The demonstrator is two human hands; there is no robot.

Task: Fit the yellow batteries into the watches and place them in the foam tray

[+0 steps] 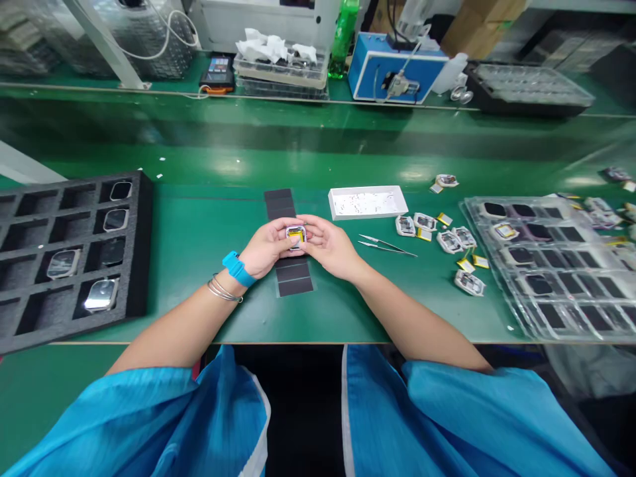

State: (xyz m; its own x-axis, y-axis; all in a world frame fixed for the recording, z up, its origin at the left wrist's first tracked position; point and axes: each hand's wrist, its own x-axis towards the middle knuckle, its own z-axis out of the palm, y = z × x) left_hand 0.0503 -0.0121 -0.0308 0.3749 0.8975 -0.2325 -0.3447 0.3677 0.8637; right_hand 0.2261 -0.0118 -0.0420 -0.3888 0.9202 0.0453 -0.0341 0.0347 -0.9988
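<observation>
Both my hands meet over the middle of the green table, pinching one small square watch case (296,234) with a yellow part inside it. My left hand (265,248), with a blue band and bangles at the wrist, grips its left side. My right hand (330,248) closes on its right side. Under the hands lies a strip of dark rectangular pads (293,275). Metal tweezers (385,245) rest on the table just right of my right hand.
A black foam tray (139,218) with several watch cases sits at left. A white shallow tray (368,202) and loose cases with yellow tabs (450,242) lie at right, beside a clear plastic tray (556,265). A blue machine (392,66) stands across the conveyor.
</observation>
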